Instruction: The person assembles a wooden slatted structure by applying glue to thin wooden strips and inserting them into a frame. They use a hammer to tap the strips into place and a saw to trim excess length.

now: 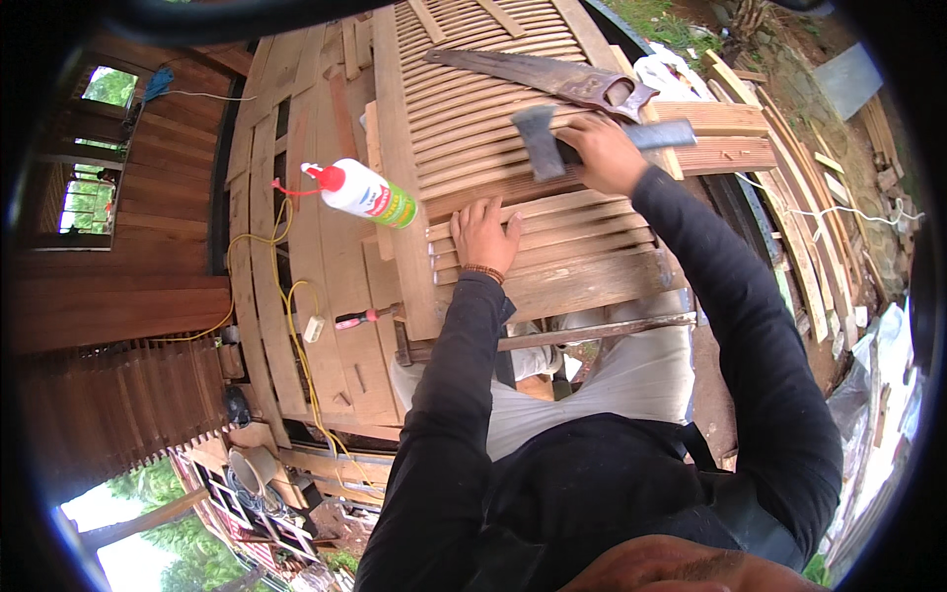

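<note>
A louvred wooden panel [390, 118] with many parallel slats lies across the workbench. My left hand [485, 237] rests flat, palm down, on the nearer slats, close to the panel's left side rail. My right hand [604, 153] is closed around a hatchet [538, 143], just behind its dark metal head; the grey handle sticks out to the right. The hatchet is slightly blurred over the slats. Just beyond it lies a handsaw [533, 77] with a worn wooden grip. A white glue bottle [360, 192] with a red cap leans left of my left hand.
A red-handled chisel [357, 319] lies on the bench planks [326, 257] at left, near a yellow cord [296, 296] and a white socket block [314, 329]. A metal bar clamp [552, 337] spans the panel's near edge. Ridged timbers [725, 153] stick out at right.
</note>
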`<action>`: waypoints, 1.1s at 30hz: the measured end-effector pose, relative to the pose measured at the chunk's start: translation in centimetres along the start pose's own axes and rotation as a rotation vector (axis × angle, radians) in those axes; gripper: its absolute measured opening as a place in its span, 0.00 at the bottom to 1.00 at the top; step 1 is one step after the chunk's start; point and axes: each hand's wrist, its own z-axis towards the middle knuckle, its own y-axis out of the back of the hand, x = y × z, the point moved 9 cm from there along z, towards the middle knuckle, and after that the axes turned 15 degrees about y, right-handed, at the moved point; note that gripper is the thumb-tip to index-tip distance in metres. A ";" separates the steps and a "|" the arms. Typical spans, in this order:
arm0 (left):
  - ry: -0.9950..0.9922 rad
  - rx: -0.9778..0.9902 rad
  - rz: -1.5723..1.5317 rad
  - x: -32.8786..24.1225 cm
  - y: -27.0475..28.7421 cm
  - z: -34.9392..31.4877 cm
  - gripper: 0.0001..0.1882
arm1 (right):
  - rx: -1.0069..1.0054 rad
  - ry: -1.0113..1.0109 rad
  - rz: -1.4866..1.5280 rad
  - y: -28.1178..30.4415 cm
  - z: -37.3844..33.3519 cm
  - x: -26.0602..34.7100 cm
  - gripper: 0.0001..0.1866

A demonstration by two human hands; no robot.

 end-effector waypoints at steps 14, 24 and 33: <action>-0.040 0.065 0.013 -1.0 -0.3 -0.2 0.21 | 0.123 0.060 0.134 -10.3 9.7 -1.8 0.29; -0.126 0.194 0.079 0.1 -1.3 1.4 0.20 | -0.211 -0.161 0.203 -6.8 -3.2 6.9 0.09; -0.162 0.236 -0.020 0.3 -0.9 1.1 0.20 | -0.092 -0.017 0.326 -8.8 -2.3 5.7 0.17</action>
